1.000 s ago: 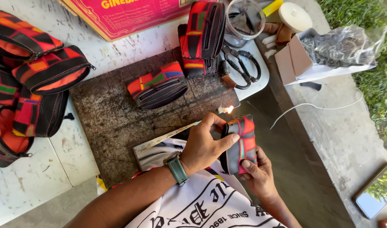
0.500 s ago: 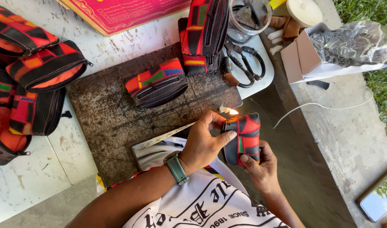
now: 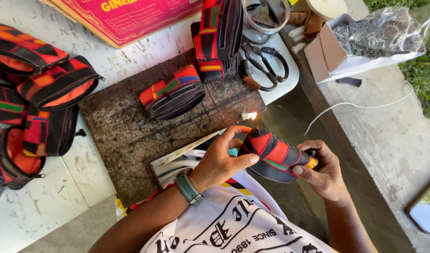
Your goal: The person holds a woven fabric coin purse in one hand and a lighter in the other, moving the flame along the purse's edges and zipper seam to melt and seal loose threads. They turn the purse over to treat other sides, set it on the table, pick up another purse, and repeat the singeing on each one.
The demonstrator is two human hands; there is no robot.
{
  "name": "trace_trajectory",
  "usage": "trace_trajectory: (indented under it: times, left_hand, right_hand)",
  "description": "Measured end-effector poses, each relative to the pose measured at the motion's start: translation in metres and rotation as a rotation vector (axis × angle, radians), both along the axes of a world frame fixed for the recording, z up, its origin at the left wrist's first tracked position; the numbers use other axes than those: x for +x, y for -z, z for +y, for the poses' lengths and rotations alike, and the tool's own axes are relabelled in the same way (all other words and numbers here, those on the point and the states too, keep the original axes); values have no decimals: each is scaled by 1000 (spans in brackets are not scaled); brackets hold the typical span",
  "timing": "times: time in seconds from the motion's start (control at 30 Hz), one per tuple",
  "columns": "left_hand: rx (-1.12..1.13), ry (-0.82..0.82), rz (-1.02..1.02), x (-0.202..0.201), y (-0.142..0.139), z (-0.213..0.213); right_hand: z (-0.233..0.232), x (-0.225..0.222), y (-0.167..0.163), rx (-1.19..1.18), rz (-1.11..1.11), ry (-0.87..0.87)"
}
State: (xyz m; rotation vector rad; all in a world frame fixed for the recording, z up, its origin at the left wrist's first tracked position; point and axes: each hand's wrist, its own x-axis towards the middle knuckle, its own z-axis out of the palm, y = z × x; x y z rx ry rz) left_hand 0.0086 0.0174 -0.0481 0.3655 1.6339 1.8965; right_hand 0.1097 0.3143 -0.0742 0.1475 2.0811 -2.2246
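Left hand: your left hand (image 3: 219,161) curls around the near end of a small patterned pouch (image 3: 276,156), thumb pressed on its red panel, fingers wrapped over the top edge; a green-strapped watch (image 3: 188,187) sits on the wrist.
Right hand: your right hand (image 3: 323,171) cups the far end of the same pouch, fingers closed under and behind it.
Pouch: red, black and green fabric with black trim, held in the air over your lap, just off the near edge of the worktop (image 3: 51,206), tilted with its left end higher.
Flame: a small lit flame (image 3: 249,115) stands on the dark board (image 3: 126,136), just above your left fingers, apart from the pouch.
Board: a dark, stained slab on the pale worktop; a second patterned pouch (image 3: 173,93) lies on it, well clear of your hands.
Left of board: a pile of finished pouches (image 3: 37,98), same fabric, lying on the worktop.
Top edge: black scissors (image 3: 266,63) on a white tray, beside a tall upright pouch (image 3: 219,35); a pink printed box (image 3: 130,16) sits further left.
Right side: an open cardboard box (image 3: 327,56) with a clear plastic bag (image 3: 388,30) on it.
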Motion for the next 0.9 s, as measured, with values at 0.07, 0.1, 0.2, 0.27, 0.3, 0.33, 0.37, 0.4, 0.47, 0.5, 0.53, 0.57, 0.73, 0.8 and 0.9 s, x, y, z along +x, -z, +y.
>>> trace_trajectory:
  times: [0.07, 0.1, 0.2, 0.27, 0.3, 0.33, 0.37, 0.4, 0.47, 0.5, 0.53, 0.57, 0.73, 0.8, 0.9]
  left_hand:
    - [26, -13, 28, -1, -1, -2]
    - [38, -17, 24, -1, 0, -2]
    - [21, -22, 31, 1, 2, -5]
    - [5, -24, 45, 1, 3, -6]
    - [2, -26, 51, 0, 3, -7]
    - [-2, -28, 55, 0, 3, -8]
    - [-2, -30, 26, -1, 3, -9]
    - [-2, -33, -3, -2, 2, -10]
    - [-25, -20, 4, -3, 0, -12]
    - [-49, -6, 37, -3, -1, -12]
    - [-74, 7, 71, -2, -2, -13]
    - [-80, 1, 136, -2, -3, -13]
    - [-93, -50, 316, 2, -7, -12]
    - [-137, -54, 318, 2, -9, -11]
    - [-141, -87, 381, 3, -11, -10]
  right_hand:
    - [-2, -6, -3, -26, 0, -21]
    - [-3, -8, -6, -36, 4, -32]
    - [-6, -14, -11, -48, 1, -51]
    - [-6, -16, -14, -52, -10, -71]
    - [-5, -17, -15, -56, -19, -88]
    - [-5, -17, -16, -63, -30, -104]
    - [-4, -18, -17, -62, -55, -113]
    - [-5, -19, -16, -62, -80, -123]
    - [-5, -22, -15, -79, -103, -129]
    - [-6, -23, -14, -98, -103, -125]
    - [-7, -25, -13, -117, -103, -122]
    - [-7, -27, -12, -131, -101, -122]
    - [-9, -35, -8, -190, -111, -127]
    - [-9, -36, -7, -192, -88, -136]
    - [-10, -38, -6, -198, -84, -135]
